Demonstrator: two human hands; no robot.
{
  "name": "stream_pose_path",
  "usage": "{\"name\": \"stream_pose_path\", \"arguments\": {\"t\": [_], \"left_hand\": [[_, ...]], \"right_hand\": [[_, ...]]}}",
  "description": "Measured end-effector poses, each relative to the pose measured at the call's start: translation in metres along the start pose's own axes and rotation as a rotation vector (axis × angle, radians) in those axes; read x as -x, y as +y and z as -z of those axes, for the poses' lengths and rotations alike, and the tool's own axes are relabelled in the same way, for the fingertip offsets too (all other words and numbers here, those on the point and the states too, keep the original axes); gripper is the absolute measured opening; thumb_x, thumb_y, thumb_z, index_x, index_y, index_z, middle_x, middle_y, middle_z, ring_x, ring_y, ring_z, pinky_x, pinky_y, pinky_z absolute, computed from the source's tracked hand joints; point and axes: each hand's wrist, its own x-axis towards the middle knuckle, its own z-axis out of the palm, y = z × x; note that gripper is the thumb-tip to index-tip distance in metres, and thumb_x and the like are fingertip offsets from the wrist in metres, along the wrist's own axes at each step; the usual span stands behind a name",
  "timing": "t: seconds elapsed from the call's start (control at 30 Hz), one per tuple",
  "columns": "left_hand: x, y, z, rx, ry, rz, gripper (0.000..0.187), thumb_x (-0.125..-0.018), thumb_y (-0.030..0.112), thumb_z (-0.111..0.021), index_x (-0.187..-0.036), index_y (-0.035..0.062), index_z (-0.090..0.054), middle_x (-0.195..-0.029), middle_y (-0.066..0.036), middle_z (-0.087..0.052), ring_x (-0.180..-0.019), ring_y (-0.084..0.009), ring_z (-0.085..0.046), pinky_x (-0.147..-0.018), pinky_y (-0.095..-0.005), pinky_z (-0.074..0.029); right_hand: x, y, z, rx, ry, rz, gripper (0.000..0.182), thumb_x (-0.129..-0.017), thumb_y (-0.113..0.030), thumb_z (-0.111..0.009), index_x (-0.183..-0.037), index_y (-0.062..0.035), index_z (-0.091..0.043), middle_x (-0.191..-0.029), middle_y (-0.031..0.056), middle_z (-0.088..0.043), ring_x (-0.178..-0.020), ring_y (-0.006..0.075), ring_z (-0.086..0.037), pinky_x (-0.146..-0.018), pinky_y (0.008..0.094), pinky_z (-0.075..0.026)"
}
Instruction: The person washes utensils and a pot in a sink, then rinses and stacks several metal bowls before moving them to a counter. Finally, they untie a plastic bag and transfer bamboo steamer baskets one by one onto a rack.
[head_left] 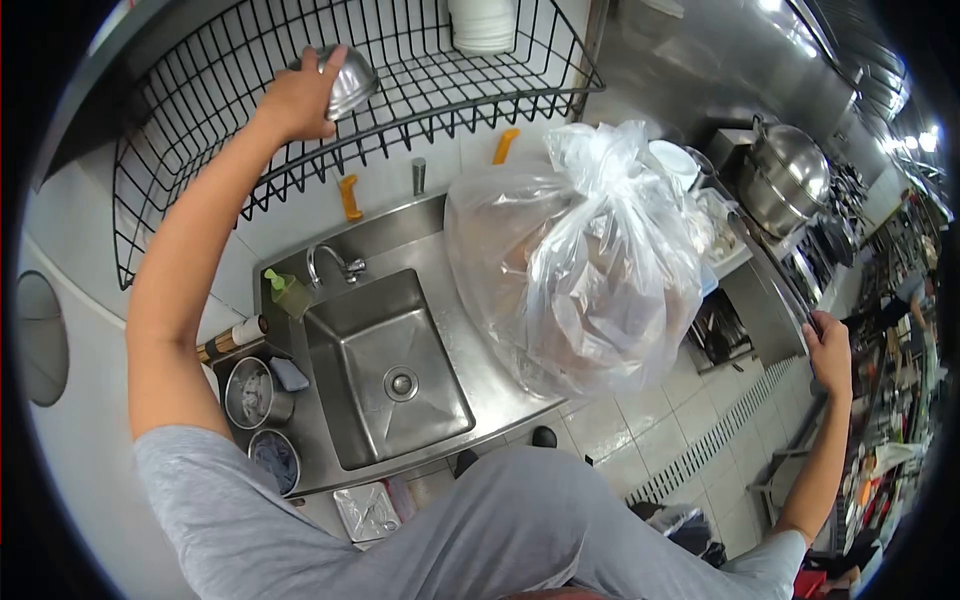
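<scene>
My left hand (300, 100) is up at the black wire rack (430, 115), its fingers closed around a shiny metal bowl (352, 84). The bowl is tilted and overlaps the rack's front rim in this view. Out to the right, my right hand (829, 352) has its fingers curled on the end of a long steel edge (778, 268) beside the stove area. Between my arms, a large tied clear plastic bag (590, 270) stands on the steel counter, with brownish contents showing through.
A steel sink (390, 370) with a tap (330, 262) and a green soap bottle (288, 292) lies below the rack. Metal pots (258, 392) holding cloths stand at its left. White stacked bowls (482, 25) sit in the rack. A large steel pot (785, 175) stands at right.
</scene>
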Motion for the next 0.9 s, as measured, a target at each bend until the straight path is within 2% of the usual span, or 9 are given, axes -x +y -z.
{"name": "stream_pose_path", "arguments": {"t": [0.13,0.27,0.37,0.4,0.47,0.53,0.63,0.8,0.9], "left_hand": [[-0.008,0.02,0.003,-0.214,-0.017,0.028,0.122,-0.06,0.019,-0.09,-0.161,0.0108,-0.021,-0.155,-0.033,-0.035,-0.109,-0.0521,-0.065,-0.098,-0.0484,-0.055],[-0.022,0.026,0.032,0.0,-0.191,0.088,0.136,-0.045,0.007,-0.095,-0.161,0.0147,-0.023,-0.157,-0.029,-0.036,-0.119,-0.0449,-0.063,-0.099,-0.0467,-0.055],[-0.026,0.025,0.03,-0.05,-0.163,0.05,0.133,-0.047,0.006,-0.095,-0.16,0.0141,-0.025,-0.155,-0.026,-0.041,-0.123,-0.0391,-0.062,-0.099,-0.0448,-0.056],[-0.029,0.027,0.036,-0.057,-0.224,0.068,0.126,-0.053,0.004,-0.092,-0.16,0.0118,-0.026,-0.15,-0.024,-0.045,-0.123,-0.0378,-0.062,-0.098,-0.0439,-0.056],[-0.036,0.027,0.033,-0.103,-0.262,0.135,0.126,-0.054,0.002,-0.09,-0.161,0.0131,-0.024,-0.155,-0.024,-0.04,-0.124,-0.0395,-0.061,-0.102,-0.0437,-0.054],[-0.032,0.048,0.055,-0.157,-0.35,0.153,0.122,-0.058,0.004,-0.087,-0.161,0.011,-0.023,-0.155,-0.026,-0.039,-0.122,-0.0405,-0.062,-0.104,-0.0439,-0.052],[-0.032,0.047,0.046,-0.226,-0.282,0.116,0.121,-0.057,0.009,-0.086,-0.161,0.0075,-0.023,-0.148,-0.028,-0.044,-0.119,-0.0411,-0.063,-0.104,-0.0438,-0.053],[-0.046,0.045,0.033,-0.08,-0.195,0.128,0.1,-0.06,0.018,-0.085,-0.148,-0.0017,-0.041,-0.136,-0.027,-0.054,-0.114,-0.0397,-0.065,-0.101,-0.0426,-0.053],[-0.048,0.051,0.031,-0.109,-0.184,0.136,0.092,-0.062,0.021,-0.086,-0.141,-0.0054,-0.047,-0.129,-0.026,-0.058,-0.112,-0.0383,-0.066,-0.097,-0.0426,-0.055]], "right_hand": [[-0.027,0.017,-0.019,-0.091,-0.051,0.03,0.031,-0.089,-0.012,-0.069,-0.113,0.0081,-0.067,-0.101,0.0296,-0.07,-0.093,0.0439,-0.069,-0.085,0.0428,-0.053],[-0.045,0.031,-0.029,-0.126,-0.112,0.05,0.031,-0.09,-0.012,-0.068,-0.113,0.0088,-0.066,-0.1,0.0287,-0.07,-0.093,0.0441,-0.068,-0.085,0.0434,-0.052],[-0.056,0.076,-0.049,-0.066,-0.051,0.125,0.032,-0.091,-0.012,-0.068,-0.114,0.0088,-0.066,-0.097,0.0284,-0.07,-0.092,0.0445,-0.067,-0.085,0.0437,-0.052],[-0.061,0.087,-0.054,-0.108,-0.085,0.097,0.033,-0.091,-0.014,-0.068,-0.116,0.0082,-0.065,-0.099,0.0282,-0.069,-0.093,0.0444,-0.066,-0.086,0.0443,-0.051],[-0.072,0.079,-0.046,-0.183,-0.229,-0.024,0.035,-0.094,-0.017,-0.067,-0.119,0.007,-0.065,-0.103,0.028,-0.069,-0.098,0.0441,-0.065,-0.09,0.0457,-0.05],[-0.073,0.101,-0.063,-0.14,-0.16,0.032,0.034,-0.094,-0.015,-0.066,-0.118,0.0076,-0.065,-0.102,0.028,-0.069,-0.096,0.0436,-0.066,-0.088,0.0451,-0.05],[-0.068,0.11,-0.076,-0.116,-0.095,0.052,0.031,-0.094,-0.013,-0.065,-0.116,0.0086,-0.065,-0.101,0.0287,-0.07,-0.093,0.043,-0.067,-0.087,0.0444,-0.052],[-0.054,0.087,-0.062,-0.225,-0.242,-0.055,0.032,-0.093,-0.013,-0.065,-0.117,0.0084,-0.065,-0.1,0.0292,-0.07,-0.093,0.0427,-0.068,-0.086,0.0443,-0.052],[-0.042,0.091,-0.06,-0.12,-0.174,-0.004,0.032,-0.092,-0.012,-0.066,-0.117,0.0073,-0.065,-0.098,0.0291,-0.07,-0.092,0.0421,-0.069,-0.084,0.0442,-0.052]]}}
